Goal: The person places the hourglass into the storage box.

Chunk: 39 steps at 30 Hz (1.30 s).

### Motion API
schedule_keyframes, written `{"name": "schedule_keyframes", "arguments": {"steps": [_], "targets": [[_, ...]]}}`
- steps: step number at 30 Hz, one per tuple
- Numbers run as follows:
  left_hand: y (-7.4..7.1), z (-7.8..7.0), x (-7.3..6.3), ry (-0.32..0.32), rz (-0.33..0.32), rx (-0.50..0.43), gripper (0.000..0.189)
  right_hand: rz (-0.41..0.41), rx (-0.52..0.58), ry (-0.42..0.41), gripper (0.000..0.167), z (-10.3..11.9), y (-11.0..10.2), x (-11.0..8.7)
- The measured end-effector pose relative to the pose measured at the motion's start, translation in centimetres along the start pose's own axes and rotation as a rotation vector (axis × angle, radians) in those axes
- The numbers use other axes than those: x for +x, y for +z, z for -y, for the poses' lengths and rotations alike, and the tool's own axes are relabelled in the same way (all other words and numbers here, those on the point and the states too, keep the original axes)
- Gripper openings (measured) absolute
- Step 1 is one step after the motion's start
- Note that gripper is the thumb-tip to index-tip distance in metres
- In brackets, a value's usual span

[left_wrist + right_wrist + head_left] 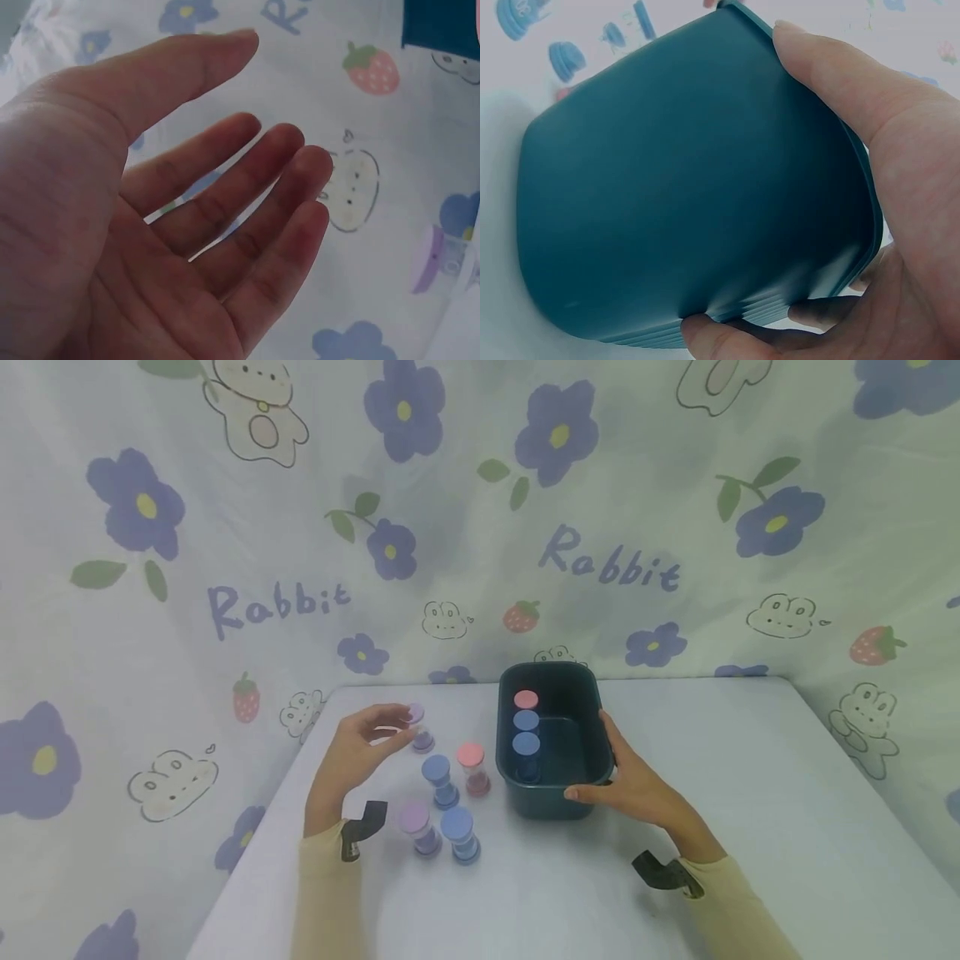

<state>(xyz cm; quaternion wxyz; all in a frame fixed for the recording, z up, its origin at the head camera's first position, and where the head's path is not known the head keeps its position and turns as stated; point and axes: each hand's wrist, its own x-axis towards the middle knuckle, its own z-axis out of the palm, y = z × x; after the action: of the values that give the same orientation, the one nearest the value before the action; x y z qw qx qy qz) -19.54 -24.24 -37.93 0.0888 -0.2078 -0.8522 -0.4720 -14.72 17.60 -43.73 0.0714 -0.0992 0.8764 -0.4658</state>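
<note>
My left hand [365, 747] reaches beside a purple-capped hourglass [423, 741] that stands at the back left of the table. In the left wrist view its fingers [255, 232] are spread and slightly bent, with nothing held between them; a purple-capped sand timer [429, 259] shows apart from them at the right. With thumb on the front rim and fingers along the side wall, my right hand [637, 785] grips a dark teal bin [551, 804]. Inside the bin, along its left side, a pink hourglass [527, 699] and two blue hourglasses [527, 744] stand in a row.
Between the left hand and the bin stand a pink hourglass [473, 768] and a blue hourglass [440, 781]. Nearer the front are a purple hourglass [417, 827] and another blue hourglass [460, 835]. A patterned curtain [465, 527] hangs behind the white table [712, 760].
</note>
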Motion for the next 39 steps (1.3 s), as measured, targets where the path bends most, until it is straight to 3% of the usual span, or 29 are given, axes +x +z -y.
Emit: {"name": "schedule_keyframes", "arguments": {"steps": [13,25,30,39], "targets": [[0.1,3.4,0.2,-0.079,0.088,-0.025,0.049,-0.014,0.011,-0.004,0.130,-0.1,-0.1,0.0],[0.8,5.4,0.3,-0.123,0.213,-0.109,0.052,-0.004,-0.012,-0.004,0.130,0.3,-0.3,-0.1],[1.2,5.9,0.4,-0.117,0.290,-0.121,0.053,-0.004,-0.012,-0.005,0.130,0.3,-0.3,-0.1],[1.7,6.0,0.6,-0.141,0.371,-0.081,0.057,-0.002,-0.010,-0.001,0.130,0.3,-0.3,-0.2]]}}
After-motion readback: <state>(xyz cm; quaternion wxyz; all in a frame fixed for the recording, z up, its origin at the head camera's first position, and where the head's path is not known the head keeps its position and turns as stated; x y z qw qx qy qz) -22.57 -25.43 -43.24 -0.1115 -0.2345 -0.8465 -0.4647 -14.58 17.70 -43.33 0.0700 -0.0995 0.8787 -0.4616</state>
